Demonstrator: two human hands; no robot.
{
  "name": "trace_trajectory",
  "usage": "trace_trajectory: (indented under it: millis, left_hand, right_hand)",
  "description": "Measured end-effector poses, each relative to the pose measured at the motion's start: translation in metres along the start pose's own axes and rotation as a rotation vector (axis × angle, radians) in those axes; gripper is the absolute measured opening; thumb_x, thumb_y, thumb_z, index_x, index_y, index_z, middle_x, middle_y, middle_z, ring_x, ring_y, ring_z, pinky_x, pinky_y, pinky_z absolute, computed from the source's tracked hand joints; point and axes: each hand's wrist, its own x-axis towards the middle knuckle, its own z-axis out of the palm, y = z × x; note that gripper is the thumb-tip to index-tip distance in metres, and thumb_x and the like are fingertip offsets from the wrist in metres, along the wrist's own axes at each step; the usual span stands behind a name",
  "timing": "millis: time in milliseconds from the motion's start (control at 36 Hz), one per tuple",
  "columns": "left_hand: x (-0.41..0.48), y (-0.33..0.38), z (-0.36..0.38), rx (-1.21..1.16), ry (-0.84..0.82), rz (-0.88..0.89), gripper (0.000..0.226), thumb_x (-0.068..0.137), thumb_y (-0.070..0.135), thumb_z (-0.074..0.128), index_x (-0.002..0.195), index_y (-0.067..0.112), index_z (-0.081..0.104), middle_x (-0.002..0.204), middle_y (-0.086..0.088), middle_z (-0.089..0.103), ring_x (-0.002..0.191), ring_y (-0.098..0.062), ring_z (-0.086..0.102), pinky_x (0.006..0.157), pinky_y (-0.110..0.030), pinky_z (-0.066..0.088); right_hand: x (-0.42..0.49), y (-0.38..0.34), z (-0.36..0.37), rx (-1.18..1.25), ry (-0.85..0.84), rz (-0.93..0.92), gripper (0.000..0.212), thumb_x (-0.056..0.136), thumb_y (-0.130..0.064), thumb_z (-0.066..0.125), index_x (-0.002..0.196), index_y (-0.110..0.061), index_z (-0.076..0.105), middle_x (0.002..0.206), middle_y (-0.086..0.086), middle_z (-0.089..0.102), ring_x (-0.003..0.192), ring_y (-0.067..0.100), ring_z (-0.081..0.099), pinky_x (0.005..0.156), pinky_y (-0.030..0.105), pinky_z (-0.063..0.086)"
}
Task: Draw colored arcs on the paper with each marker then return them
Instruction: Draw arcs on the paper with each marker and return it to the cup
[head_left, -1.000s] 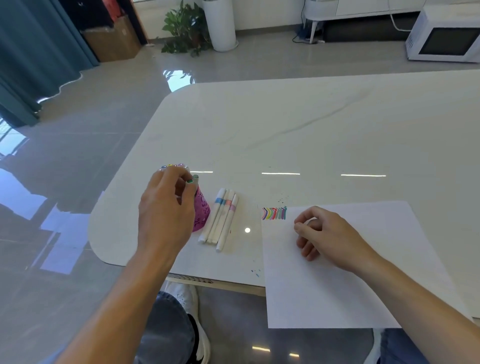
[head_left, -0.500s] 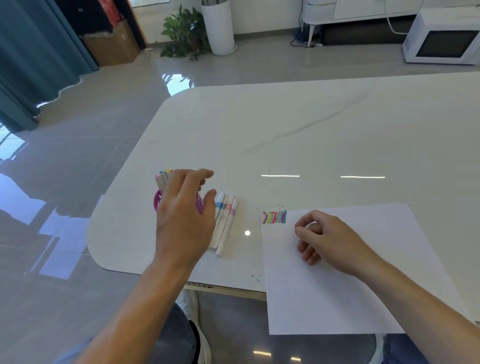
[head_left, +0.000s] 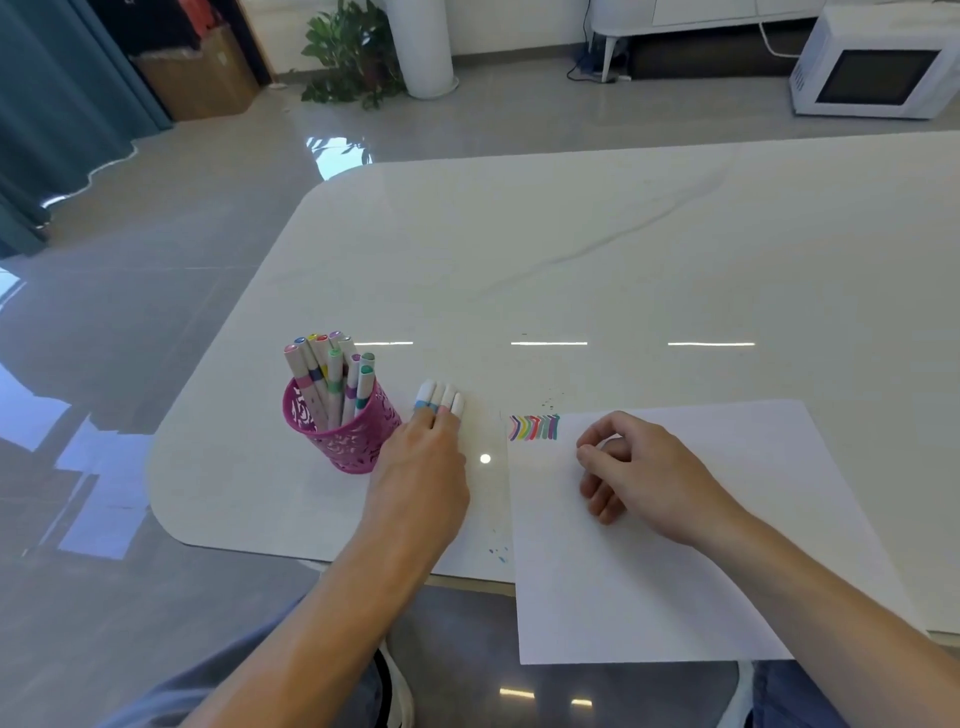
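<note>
Left grip (head_left: 418, 467) now sits off the cup (head_left: 345, 449), fingers (head_left: 427, 425) flat on loose markers (head_left: 440, 397) beneath; right grip (head_left: 636, 467) curls on paper (head_left: 675, 582), contents unclear.

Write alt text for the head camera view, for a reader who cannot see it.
A person's left hand lies over a few loose markers on a white table, beside a pink mesh cup holding more markers. The right hand rests curled on a sheet of paper with a row of colored arcs at its top left corner.
</note>
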Motion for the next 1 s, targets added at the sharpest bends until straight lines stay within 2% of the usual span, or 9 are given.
trace_trajectory:
  millis: [167,333,500,611,667,778,917,972,1000]
  left_hand:
    - [0.000,0.004,0.005,-0.032,-0.017,0.002,0.039,0.095,0.023,0.060,0.133,0.020,0.051,0.125,-0.001,0.058,0.099,-0.027,0.063,0.079,-0.032,0.048]
    - [0.001,0.006,0.001,-0.141,0.038,-0.028,0.039,0.092,0.021,0.059,0.131,0.022,0.054,0.115,0.002,0.065,0.098,-0.023,0.062,0.079,-0.030,0.043]
    - [-0.003,0.020,-0.002,-0.472,0.047,-0.064,0.037,0.087,0.030,0.069,0.122,0.034,0.060,0.091,0.020,0.064,0.075,0.001,0.061,0.067,-0.018,0.049]
    - [-0.007,0.032,0.005,-0.837,-0.069,-0.071,0.031,0.084,0.025,0.075,0.110,0.036,0.063,0.087,0.019,0.069,0.075,-0.002,0.065,0.060,-0.013,0.051]
    - [-0.009,0.037,0.007,-0.951,-0.135,-0.057,0.030,0.083,0.024,0.076,0.108,0.035,0.064,0.089,0.019,0.070,0.078,-0.005,0.068,0.064,-0.016,0.054]
    - [-0.009,0.043,0.010,-1.013,-0.192,-0.020,0.025,0.084,0.023,0.076,0.106,0.031,0.067,0.090,0.010,0.073,0.080,-0.011,0.071,0.075,-0.036,0.061]
    - [-0.007,0.044,0.013,-1.023,-0.161,-0.004,0.021,0.087,0.023,0.075,0.106,0.026,0.067,0.087,0.009,0.074,0.079,-0.009,0.071,0.072,-0.030,0.061]
    - [-0.005,0.043,0.014,-1.020,-0.139,-0.009,0.021,0.088,0.021,0.074,0.106,0.027,0.067,0.086,0.009,0.073,0.078,-0.011,0.072,0.073,-0.034,0.062]
    - [-0.004,0.043,0.014,-1.014,-0.128,-0.009,0.021,0.089,0.020,0.073,0.107,0.029,0.066,0.087,0.009,0.072,0.077,-0.012,0.072,0.073,-0.036,0.062]
  right_hand:
    - [0.000,0.000,0.000,0.004,-0.002,0.001,0.005,0.102,-0.017,0.060,0.098,-0.015,0.063,0.072,0.003,0.076,0.056,0.018,0.072,0.052,0.024,0.054]
    - [0.000,-0.002,0.001,0.006,-0.002,-0.006,0.005,0.101,-0.019,0.060,0.098,-0.017,0.063,0.074,0.003,0.077,0.057,0.017,0.072,0.051,0.020,0.053]
    - [-0.001,-0.004,0.006,0.023,0.045,-0.102,0.009,0.101,-0.020,0.062,0.093,-0.020,0.068,0.074,-0.002,0.076,0.059,0.014,0.071,0.056,0.023,0.056]
    - [-0.001,-0.008,0.009,0.061,0.033,-0.129,0.018,0.102,-0.035,0.063,0.095,-0.021,0.073,0.078,-0.003,0.077,0.066,0.019,0.075,0.068,0.033,0.063]
    - [-0.001,-0.008,0.009,0.098,0.017,-0.135,0.025,0.104,-0.041,0.062,0.094,-0.022,0.075,0.079,-0.002,0.078,0.069,0.020,0.076,0.071,0.036,0.064]
    - [-0.003,-0.008,0.008,0.117,0.036,-0.162,0.027,0.104,-0.042,0.062,0.094,-0.020,0.076,0.078,-0.001,0.078,0.070,0.015,0.075,0.068,0.032,0.064]
    - [-0.002,-0.008,0.001,0.079,0.091,-0.165,0.024,0.104,-0.038,0.062,0.093,-0.020,0.074,0.079,-0.005,0.079,0.070,0.013,0.075,0.067,0.028,0.062]
    - [-0.003,-0.010,-0.002,0.002,0.094,-0.173,0.025,0.106,-0.038,0.059,0.091,-0.023,0.073,0.078,-0.007,0.077,0.068,0.010,0.072,0.066,0.024,0.057]
    - [-0.004,-0.010,-0.004,-0.057,0.095,-0.182,0.028,0.106,-0.040,0.057,0.089,-0.023,0.071,0.077,-0.007,0.076,0.068,0.011,0.070,0.067,0.026,0.055]
